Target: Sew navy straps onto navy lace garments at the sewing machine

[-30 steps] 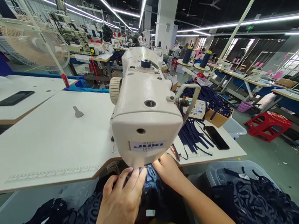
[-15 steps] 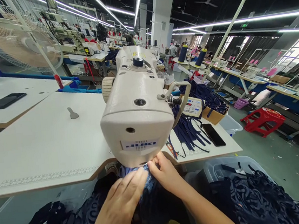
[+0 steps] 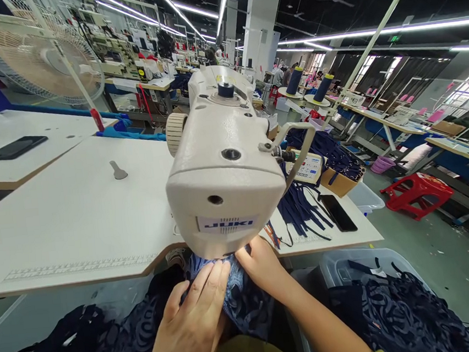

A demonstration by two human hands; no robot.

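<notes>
Lace fabric (image 3: 240,294), navy and crumpled, bunches at lower centre under the smooth cream sewing machine (image 3: 221,166). The left hand (image 3: 193,324) lies flat, grip released. The right hand (image 3: 262,267) is curled, and I cannot tell its grip.

Two hands (image 3: 192,318) (image 3: 262,270), one sewing machine (image 3: 225,166), two thread cones (image 3: 294,80) (image 3: 323,87), two phones (image 3: 14,148) (image 3: 338,213), one fan (image 3: 40,56).

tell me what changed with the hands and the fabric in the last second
The left hand drew its spread fingers closer together, still flat on the navy lace fabric. More of that fabric has bunched up between the hands. The right hand still pinches it under the cream-white sewing machine. Nothing else moved.
</notes>
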